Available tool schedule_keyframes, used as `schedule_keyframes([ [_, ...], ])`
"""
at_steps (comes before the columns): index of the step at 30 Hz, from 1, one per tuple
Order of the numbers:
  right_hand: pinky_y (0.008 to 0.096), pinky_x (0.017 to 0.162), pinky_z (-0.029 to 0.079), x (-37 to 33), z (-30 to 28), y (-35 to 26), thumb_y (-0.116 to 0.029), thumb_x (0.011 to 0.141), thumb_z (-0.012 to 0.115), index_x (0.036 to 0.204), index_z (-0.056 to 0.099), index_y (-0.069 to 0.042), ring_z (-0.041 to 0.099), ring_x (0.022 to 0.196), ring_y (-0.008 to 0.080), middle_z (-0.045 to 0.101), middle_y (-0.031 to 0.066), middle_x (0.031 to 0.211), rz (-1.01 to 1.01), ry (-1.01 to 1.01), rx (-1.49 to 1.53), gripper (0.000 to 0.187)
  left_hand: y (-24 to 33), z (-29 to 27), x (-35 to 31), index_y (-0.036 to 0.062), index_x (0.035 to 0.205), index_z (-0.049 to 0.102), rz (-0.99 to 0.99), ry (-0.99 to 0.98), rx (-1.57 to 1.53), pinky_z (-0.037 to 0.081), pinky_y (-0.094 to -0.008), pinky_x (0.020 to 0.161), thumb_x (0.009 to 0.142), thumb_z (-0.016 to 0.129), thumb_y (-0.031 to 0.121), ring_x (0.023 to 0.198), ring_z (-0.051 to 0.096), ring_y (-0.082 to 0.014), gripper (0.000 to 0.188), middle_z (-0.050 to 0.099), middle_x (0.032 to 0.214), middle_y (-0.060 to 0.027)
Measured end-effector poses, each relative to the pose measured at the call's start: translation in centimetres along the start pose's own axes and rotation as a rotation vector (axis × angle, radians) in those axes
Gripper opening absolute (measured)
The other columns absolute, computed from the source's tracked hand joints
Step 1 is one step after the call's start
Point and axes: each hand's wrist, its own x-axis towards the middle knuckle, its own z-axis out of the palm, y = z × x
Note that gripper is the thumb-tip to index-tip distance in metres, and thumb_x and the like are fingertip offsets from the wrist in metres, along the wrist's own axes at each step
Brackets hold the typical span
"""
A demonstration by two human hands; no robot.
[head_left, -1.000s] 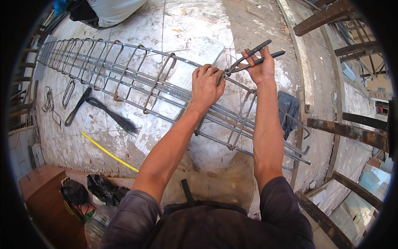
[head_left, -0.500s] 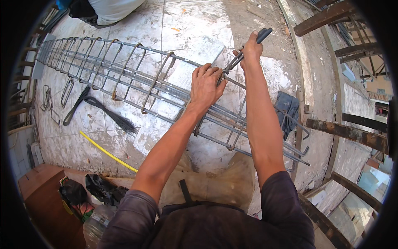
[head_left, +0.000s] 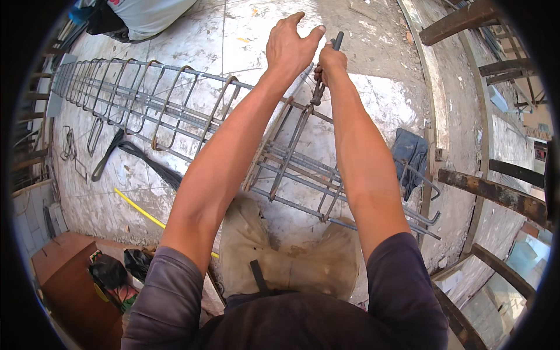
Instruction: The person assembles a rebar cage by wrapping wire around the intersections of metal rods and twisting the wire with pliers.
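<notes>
A long rebar cage (head_left: pixel 290 153) of steel bars and square stirrups lies across the floor in front of me. My right hand (head_left: pixel 332 60) is closed around dark-handled end-cutting pliers (head_left: pixel 318 93). Their jaws point down at a stirrup corner on the far top bar. Thin wire shows beside the jaws, but the tie itself is too small to make out. Beyond the cage, my left hand (head_left: pixel 291 46) is raised with fingers apart and holds nothing. My left forearm hides part of the cage's middle.
A bundle of black tie wire (head_left: pixel 150 164) and loose bent stirrups (head_left: pixel 95 135) lie left of the cage. Nearer me is a yellow strip (head_left: pixel 140 209). A dark folded cloth or bag (head_left: pixel 408 153) lies by the hooked bar ends. Wooden beams (head_left: pixel 496 191) stand along the right.
My left hand has let go of the cage and lifted away past its far side, fingers spreading. My right hand has shifted left, bringing the pliers more upright over the bar.
</notes>
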Motion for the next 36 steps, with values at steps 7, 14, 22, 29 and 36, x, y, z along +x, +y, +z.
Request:
schedule_keyframes([
  [7,0.0473,0.07,0.061,3.4,-0.6,1.4,-0.041,0.099,0.063,0.111,0.07,0.011,0.075,0.092,0.0379,0.075,0.0252,0.107,-0.271,-0.074,-0.246,0.054,2.5,10.3,6.2,-0.0042,0.154,0.042,-0.02,-0.373,0.234,0.052,-0.0466,0.107,0.074,0.086,0.06,0.133,0.058,-0.0397,0.111,0.06,0.14,-0.0295],
  [14,0.0476,0.092,0.06,0.7,0.8,1.3,-0.043,0.095,0.066,0.122,0.068,0.007,0.072,0.111,0.0413,0.073,0.0267,0.119,-0.272,-0.12,-0.223,0.057,-3.1,14.1,9.8,-0.0023,0.13,0.07,-0.372,-0.799,0.329,0.054,-0.0406,0.104,0.081,0.083,0.052,0.123,0.067,-0.0355,0.074,0.07,0.13,-0.0223],
  [22,0.0384,0.068,0.063,-0.6,-3.3,2.3,-0.021,0.085,0.076,0.105,0.067,0.004,0.072,0.079,0.0272,0.07,0.0141,0.094,-0.423,-0.227,0.062,0.032,-2.3,11.9,8.7,0.0037,0.13,0.069,-0.597,-0.972,-0.456,0.058,-0.0371,0.093,0.104,0.06,0.049,0.104,0.073,-0.0194,0.053,0.075,0.109,-0.0096],
  [29,0.0313,0.055,0.053,0.3,-4.2,2.3,-0.007,0.087,0.069,0.087,0.062,-0.005,0.058,0.057,0.0126,0.061,0.0045,0.073,-0.002,-0.497,0.516,0.008,-3.9,15.4,7.1,0.0031,0.133,0.065,-0.746,-1.036,-0.832,0.061,-0.0369,0.09,0.109,0.055,0.042,0.095,0.072,-0.0192,0.047,0.073,0.107,-0.0071],
  [36,0.0341,0.052,0.052,1.3,-1.6,4.8,-0.003,0.087,0.069,0.091,0.063,0.004,0.061,0.059,0.0176,0.064,0.0115,0.076,0.131,-0.438,0.59,0.01,-8.0,16.5,7.3,-0.0051,0.135,0.06,-0.677,-0.847,-0.163,0.06,-0.0455,0.091,0.095,0.074,0.049,0.103,0.072,-0.0258,0.069,0.073,0.121,-0.0188],
])
